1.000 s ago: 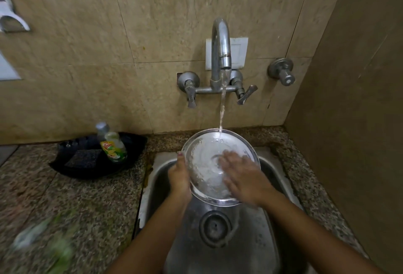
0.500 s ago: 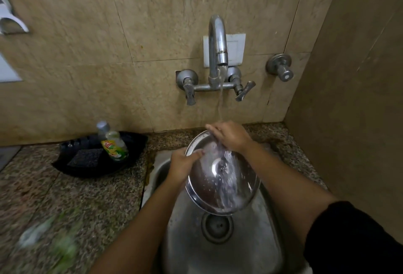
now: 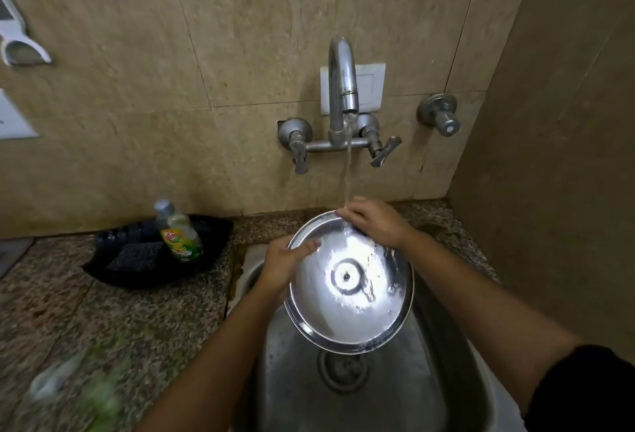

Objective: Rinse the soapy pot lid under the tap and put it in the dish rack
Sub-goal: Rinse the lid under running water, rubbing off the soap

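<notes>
You tilt the pot lid [image 3: 350, 284] over the sink [image 3: 457, 380], so tap [image 3: 342, 88] water sheets off. Your left hand [image 3: 287, 261] pinches its 9 o'clock rim; your right hand [image 3: 376, 222] clasps 12 o'clock.

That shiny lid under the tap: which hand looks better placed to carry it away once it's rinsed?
Probably the left hand. It grips the pot lid by its side rim, thumb over the edge, bearing it above the sink. The right hand rubs the top rim under the stream. No dish rack shows.
</notes>
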`<action>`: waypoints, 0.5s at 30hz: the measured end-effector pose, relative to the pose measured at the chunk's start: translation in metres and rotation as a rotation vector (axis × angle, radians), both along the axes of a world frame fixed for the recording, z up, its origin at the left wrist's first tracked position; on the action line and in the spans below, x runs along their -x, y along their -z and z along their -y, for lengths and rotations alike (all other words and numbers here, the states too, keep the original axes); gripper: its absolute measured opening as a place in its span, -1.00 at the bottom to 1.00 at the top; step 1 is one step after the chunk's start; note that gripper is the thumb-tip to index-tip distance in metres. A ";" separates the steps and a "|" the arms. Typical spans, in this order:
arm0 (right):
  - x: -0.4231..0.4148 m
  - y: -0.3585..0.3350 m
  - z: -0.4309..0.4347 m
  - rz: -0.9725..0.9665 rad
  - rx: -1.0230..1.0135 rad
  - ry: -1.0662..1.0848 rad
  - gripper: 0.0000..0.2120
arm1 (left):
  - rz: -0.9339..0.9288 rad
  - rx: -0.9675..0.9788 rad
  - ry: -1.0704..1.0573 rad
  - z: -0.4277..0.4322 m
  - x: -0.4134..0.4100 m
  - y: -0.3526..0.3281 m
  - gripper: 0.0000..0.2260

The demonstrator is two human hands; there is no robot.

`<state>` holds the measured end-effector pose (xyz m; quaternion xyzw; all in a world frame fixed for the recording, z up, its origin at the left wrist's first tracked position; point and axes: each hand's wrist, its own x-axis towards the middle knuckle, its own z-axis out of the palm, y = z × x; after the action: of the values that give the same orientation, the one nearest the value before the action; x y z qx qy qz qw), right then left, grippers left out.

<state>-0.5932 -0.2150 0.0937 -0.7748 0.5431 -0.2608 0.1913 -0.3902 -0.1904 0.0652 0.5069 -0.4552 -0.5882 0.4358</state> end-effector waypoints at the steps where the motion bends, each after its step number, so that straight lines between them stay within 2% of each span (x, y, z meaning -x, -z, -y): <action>1: -0.011 -0.006 -0.003 -0.039 0.008 -0.066 -0.71 | 0.028 0.037 0.024 0.001 0.002 -0.001 -0.84; 3: -0.035 -0.015 -0.006 -0.202 0.109 -0.225 -0.70 | 0.086 0.138 0.073 0.000 0.010 -0.004 -0.89; 5: -0.040 -0.017 -0.006 -0.250 0.178 -0.262 -0.70 | 0.087 0.156 0.057 -0.001 0.013 -0.004 -0.88; 6: -0.035 -0.015 -0.006 -0.167 0.152 -0.200 -0.70 | 0.047 0.119 0.030 -0.002 0.012 -0.005 -0.91; 9: -0.006 -0.005 -0.007 0.310 -0.006 0.137 -0.75 | -0.103 -0.009 -0.040 -0.005 0.002 -0.001 -0.89; 10: -0.001 -0.004 -0.007 0.395 -0.012 0.201 -0.77 | -0.118 -0.032 -0.046 -0.006 0.000 -0.001 -0.90; 11: -0.001 -0.003 -0.007 0.402 0.004 0.212 -0.78 | -0.100 -0.042 -0.035 -0.005 -0.001 -0.003 -0.92; 13: -0.013 -0.010 -0.008 0.278 -0.002 0.124 -0.78 | 0.006 -0.045 0.063 0.002 0.000 -0.008 -0.91; 15: -0.031 -0.021 -0.012 0.039 -0.009 -0.033 -0.78 | 0.142 0.032 0.211 0.009 0.003 -0.017 -0.85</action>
<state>-0.5620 -0.2034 0.1144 -0.7777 0.5275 -0.2700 0.2098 -0.3932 -0.1998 0.0819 0.4895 -0.5449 -0.5861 0.3462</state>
